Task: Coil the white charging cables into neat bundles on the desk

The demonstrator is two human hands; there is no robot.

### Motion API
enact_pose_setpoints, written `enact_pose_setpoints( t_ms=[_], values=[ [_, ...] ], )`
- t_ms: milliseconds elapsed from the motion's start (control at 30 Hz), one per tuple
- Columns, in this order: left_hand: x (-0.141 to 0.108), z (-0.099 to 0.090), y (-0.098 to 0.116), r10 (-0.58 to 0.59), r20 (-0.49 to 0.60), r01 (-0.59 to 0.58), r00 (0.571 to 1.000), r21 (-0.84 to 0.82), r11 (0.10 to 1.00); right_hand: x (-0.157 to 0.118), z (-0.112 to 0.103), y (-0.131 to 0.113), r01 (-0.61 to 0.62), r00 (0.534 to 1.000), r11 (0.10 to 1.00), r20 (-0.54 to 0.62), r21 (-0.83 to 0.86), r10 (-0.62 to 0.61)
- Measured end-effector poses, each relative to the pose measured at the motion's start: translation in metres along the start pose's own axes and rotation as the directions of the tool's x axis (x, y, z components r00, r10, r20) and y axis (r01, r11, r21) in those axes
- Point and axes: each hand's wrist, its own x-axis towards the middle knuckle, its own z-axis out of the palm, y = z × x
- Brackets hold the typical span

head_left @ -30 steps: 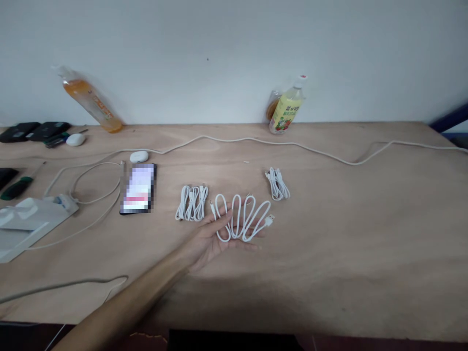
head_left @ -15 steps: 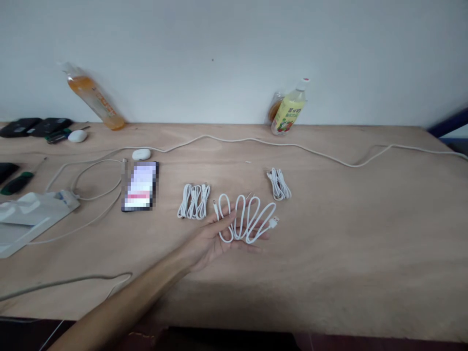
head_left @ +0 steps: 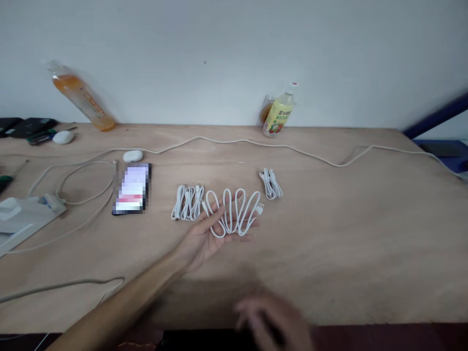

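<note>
My left hand (head_left: 199, 243) holds a white USB cable (head_left: 228, 214) laid in wavy loops across its fingers, the thumb pressing on the near end. The cable's USB plug (head_left: 260, 209) sticks out at the right. My right hand (head_left: 274, 317) is at the table's front edge, smeared by motion, and I cannot make out anything in it. Just left of the held cable lie several bundled white cables (head_left: 187, 202) side by side. Another bundled white cable (head_left: 271, 184) rests behind and to the right.
A phone (head_left: 132, 189) lies at left with a white earbud case (head_left: 132, 156) behind it. An orange drink bottle (head_left: 82, 102) and a yellow-labelled bottle (head_left: 280, 114) lean on the wall. A long white cord (head_left: 252, 143) crosses the table (head_left: 347, 234).
My right hand has come into view at the bottom. The view has shifted slightly, so things on the table appear further left. My left hand still holds the looped cable.
</note>
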Motion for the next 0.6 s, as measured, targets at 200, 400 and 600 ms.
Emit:
enact_pose_setpoints(
  t_ms=[200,400,600],
  values=[
    [-0.001,0.007,0.001,-0.01,-0.024,0.009,1.0,-0.052,0.999,0.075,-0.037,-0.004,-0.133,0.898,0.856,-0.304,0.5,0.317],
    [0.001,0.005,-0.001,0.063,-0.216,-0.068,0.974,-0.019,0.997,0.124,-0.03,0.002,-0.141,0.897,0.772,-0.25,0.62,0.365],
    [0.004,0.003,0.001,0.057,-0.252,-0.06,0.966,-0.004,0.998,0.127,-0.042,0.011,-0.127,0.887,0.827,-0.311,0.548,0.342]
  ],
)
